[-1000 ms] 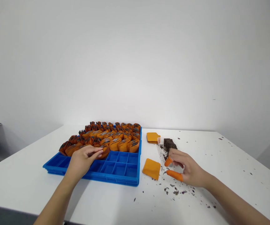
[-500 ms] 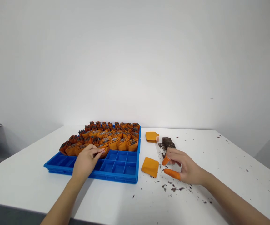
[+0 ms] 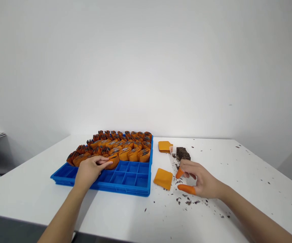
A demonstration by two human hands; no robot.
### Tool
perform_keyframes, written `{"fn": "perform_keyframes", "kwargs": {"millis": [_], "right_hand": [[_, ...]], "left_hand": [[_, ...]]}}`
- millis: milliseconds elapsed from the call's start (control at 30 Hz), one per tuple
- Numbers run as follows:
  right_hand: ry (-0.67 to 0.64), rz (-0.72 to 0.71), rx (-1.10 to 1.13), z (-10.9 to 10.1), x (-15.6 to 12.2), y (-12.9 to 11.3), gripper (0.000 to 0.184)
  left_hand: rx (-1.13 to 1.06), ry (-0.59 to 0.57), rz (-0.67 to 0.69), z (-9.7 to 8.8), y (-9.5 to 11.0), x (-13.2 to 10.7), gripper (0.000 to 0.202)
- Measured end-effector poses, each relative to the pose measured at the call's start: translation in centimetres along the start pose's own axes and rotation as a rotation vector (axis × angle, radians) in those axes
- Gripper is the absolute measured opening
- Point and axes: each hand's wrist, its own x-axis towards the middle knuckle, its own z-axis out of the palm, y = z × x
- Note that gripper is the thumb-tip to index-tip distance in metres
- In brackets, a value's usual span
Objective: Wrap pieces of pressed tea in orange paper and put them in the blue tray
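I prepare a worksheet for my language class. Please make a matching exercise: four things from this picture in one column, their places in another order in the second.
1. left hand
2. right hand
3. single orange sheet
4. stack of orange sheets

A. at the back, left of the dark block
B. on an orange wrap in the blue tray
C. flat on the table, between tray and right hand
D. in front of the dark block, orange covers on two fingers

Pairs: 1-B, 2-D, 3-C, 4-A

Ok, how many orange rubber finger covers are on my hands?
2, both on the right hand: one orange rubber finger cover on the forefinger, another on the thumb. The left hand shows none; curled fingers may hide more.
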Motion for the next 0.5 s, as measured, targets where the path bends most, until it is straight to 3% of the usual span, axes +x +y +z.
{"fn": "perform_keyframes", "kwargs": {"millis": [167, 300, 333, 400, 500], "right_hand": [[-0.004, 0.008, 0.022, 0.0, -0.2, 0.2, 0.030], [-0.006, 0.010, -0.010, -0.1, -0.2, 0.3, 0.027], [-0.002, 0.010, -0.020, 0.0, -0.2, 0.5, 0.028], [0.012, 0.014, -0.044, 0.2, -0.2, 0.9, 0.030], [0.026, 0.025, -0.065, 0.4, -0.3, 1.3, 0.038]], "left_hand": [[-0.063, 0.113, -0.059, -0.2, 0.7, -0.6, 0.053], [-0.123, 0.231, 0.025, 0.7, 4.4, -1.8, 0.037], [-0.160, 0.204, 0.092, 1.1, 5.8, -2.3, 0.033], [-0.196, 0.041, 0.261, 2.1, 9.0, -3.3, 0.028], [-0.103, -0.377, 0.599, 3.8, 13.5, -4.4, 0.012]]}}
